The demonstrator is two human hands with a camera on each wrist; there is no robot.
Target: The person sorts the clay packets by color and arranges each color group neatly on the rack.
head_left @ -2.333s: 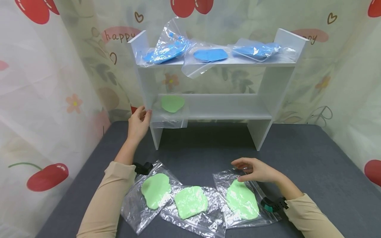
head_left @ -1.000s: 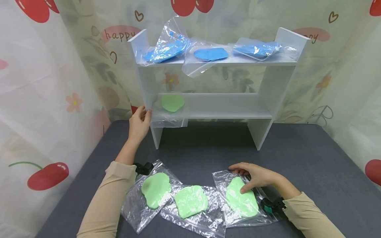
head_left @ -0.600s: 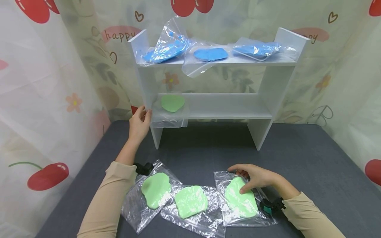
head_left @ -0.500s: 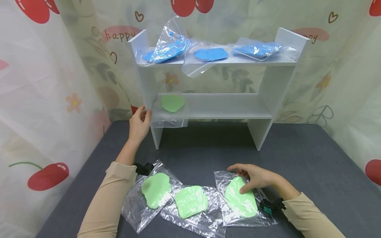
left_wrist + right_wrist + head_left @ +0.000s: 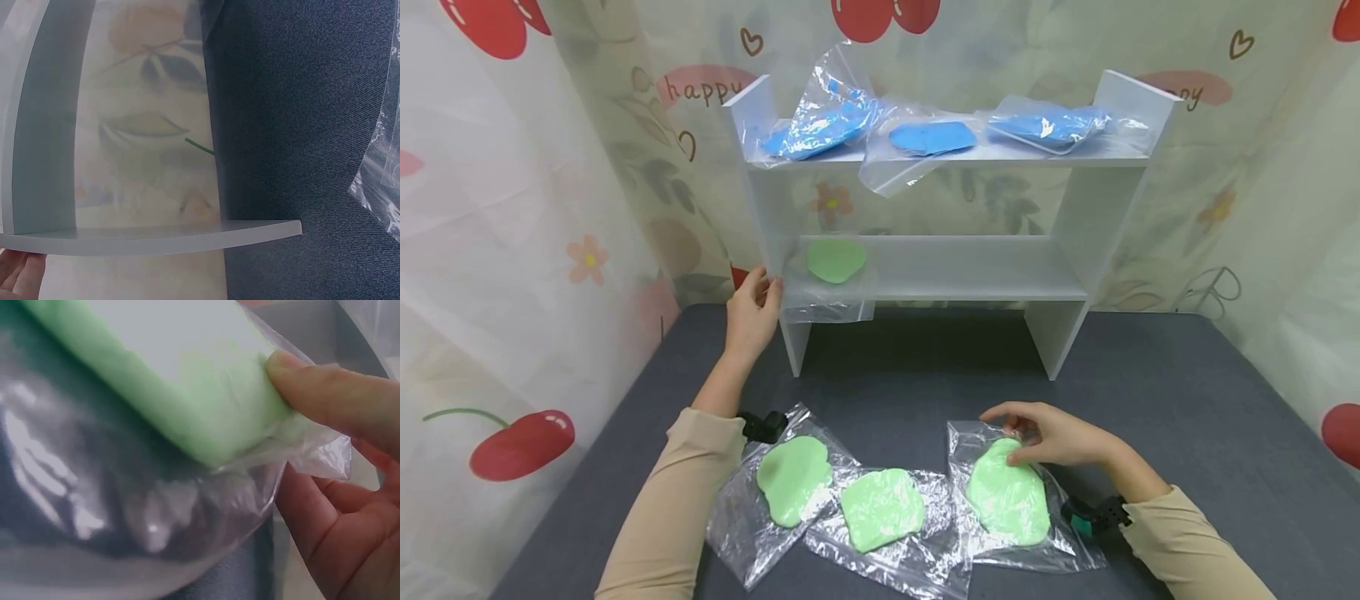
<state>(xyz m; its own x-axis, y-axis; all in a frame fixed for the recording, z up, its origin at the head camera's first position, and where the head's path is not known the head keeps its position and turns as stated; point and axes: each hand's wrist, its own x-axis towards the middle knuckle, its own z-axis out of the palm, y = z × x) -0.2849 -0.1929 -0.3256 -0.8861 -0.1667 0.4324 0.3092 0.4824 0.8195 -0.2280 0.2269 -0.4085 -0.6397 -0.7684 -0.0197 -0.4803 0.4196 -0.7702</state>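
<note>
My right hand (image 5: 1063,435) pinches the upper right of a clear zip bag with a flat green clay-like slab (image 5: 1009,500). In the right wrist view the thumb lies on top of the slab (image 5: 187,375) and the other fingers are beneath the bag. My left hand (image 5: 751,317) touches the left side panel of a white shelf unit (image 5: 977,275); its loosely bent fingers (image 5: 25,275) rest against the panel's outer face in the left wrist view. Two more bagged green slabs, left (image 5: 793,482) and middle (image 5: 882,510), lie on the dark table.
On the middle shelf's left end lies a bagged green piece (image 5: 837,261), its bag hanging over the front edge. Several bagged blue pieces (image 5: 931,138) line the top shelf. Printed curtains (image 5: 587,350) surround the table (image 5: 1150,392).
My right hand came down onto the right bag and took hold of it. The bag's far end has since risen slightly with the slab. The left hand stays at the shelf panel.
</note>
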